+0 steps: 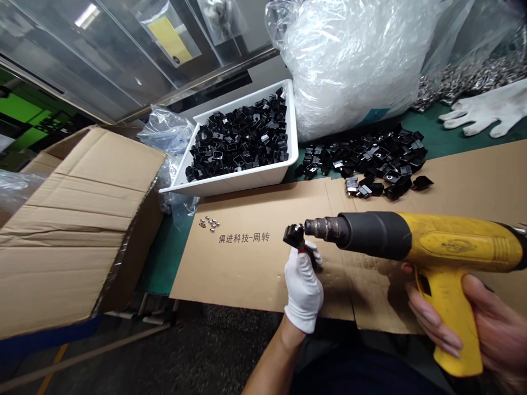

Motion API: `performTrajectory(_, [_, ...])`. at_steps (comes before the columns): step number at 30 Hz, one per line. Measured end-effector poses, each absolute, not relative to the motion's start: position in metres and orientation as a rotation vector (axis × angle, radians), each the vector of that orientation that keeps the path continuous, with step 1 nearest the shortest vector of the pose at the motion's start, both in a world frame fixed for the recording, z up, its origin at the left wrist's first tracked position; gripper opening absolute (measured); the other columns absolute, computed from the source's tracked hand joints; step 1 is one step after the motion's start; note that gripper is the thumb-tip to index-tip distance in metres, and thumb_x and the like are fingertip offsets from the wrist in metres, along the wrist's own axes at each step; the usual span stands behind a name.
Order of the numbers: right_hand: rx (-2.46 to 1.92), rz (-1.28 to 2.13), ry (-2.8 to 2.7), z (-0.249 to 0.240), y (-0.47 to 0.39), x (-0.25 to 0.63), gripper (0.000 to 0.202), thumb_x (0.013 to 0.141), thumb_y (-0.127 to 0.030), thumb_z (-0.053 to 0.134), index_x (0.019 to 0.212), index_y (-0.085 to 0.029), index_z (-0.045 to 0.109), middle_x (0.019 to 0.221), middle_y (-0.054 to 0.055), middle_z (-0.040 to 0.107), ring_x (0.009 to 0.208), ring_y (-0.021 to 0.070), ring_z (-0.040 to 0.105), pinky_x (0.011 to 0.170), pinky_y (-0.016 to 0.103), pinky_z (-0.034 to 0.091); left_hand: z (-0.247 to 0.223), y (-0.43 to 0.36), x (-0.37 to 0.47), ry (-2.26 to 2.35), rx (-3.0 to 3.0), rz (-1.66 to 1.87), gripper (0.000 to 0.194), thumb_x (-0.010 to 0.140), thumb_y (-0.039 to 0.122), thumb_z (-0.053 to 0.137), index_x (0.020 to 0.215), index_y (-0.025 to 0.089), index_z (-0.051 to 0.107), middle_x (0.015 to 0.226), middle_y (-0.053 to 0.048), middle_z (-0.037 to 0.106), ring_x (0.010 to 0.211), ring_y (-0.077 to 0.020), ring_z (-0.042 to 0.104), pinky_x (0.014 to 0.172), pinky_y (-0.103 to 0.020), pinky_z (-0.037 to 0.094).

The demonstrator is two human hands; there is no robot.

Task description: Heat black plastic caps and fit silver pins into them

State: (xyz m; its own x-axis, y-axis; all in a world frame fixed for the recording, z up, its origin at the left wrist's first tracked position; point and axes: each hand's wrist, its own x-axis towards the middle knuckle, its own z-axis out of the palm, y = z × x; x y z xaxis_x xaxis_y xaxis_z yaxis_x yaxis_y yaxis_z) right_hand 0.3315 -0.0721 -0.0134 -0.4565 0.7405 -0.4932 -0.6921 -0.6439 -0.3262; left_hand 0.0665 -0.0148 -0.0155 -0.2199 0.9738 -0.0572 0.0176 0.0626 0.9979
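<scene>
My left hand, in a white glove, is closed around a dark tool with a bit of red, largely hidden by the fingers. At the tool's upper end sits a small black part. Bare and ungloved, my right hand grips the handle of a yellow heat gun. The gun points left, its metal nozzle close beside the black part. Behind the nozzle lies a loose pile of black parts.
A white bin full of black parts stands behind the cardboard sheet. Small metal pieces lie on the sheet. An open carton is at left; a plastic bag and a white glove are at the back right.
</scene>
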Motion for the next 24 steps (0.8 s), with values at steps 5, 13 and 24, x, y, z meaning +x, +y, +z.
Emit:
performTrajectory(5, [-0.762, 2.140, -0.092, -0.013, -0.072, 0.332, 0.058, 0.093, -0.065, 0.059, 0.130, -0.021, 0.068, 0.080, 0.011, 0.068, 0.050, 0.0157, 0.055, 0.046, 0.028, 0.043, -0.016, -0.015, 0.067, 1.414, 1.080, 1.319, 0.054, 0.102, 0.069, 0.037, 0.103, 0.020, 0.060, 0.081, -0.002, 0.060, 0.066, -0.0140, 0.056, 0.066, -0.028, 0.047])
performTrajectory(13, [-0.623, 2.170, -0.110, -0.032, -0.076, 0.337, 0.061, 0.098, -0.068, 0.046, 0.137, -0.025, 0.064, 0.085, 0.013, 0.069, 0.052, 0.0166, 0.057, 0.047, 0.029, 0.044, -0.018, -0.015, 0.067, 1.408, 1.148, 1.348, 0.055, 0.103, 0.069, 0.037, 0.103, 0.020, 0.060, 0.080, -0.001, 0.060, 0.066, -0.0135, 0.057, 0.067, -0.027, 0.048])
performTrajectory(24, [-0.635, 2.171, -0.036, -0.026, -0.076, 0.333, 0.060, 0.096, -0.067, 0.052, 0.132, -0.022, 0.068, 0.081, 0.013, 0.070, 0.049, 0.0160, 0.059, 0.045, 0.027, 0.044, -0.025, -0.013, 0.062, 1.549, 1.234, 1.399, 0.050, 0.104, 0.066, 0.039, 0.104, 0.020, 0.059, 0.081, -0.002, 0.059, 0.070, -0.0155, 0.057, 0.072, -0.029, 0.051])
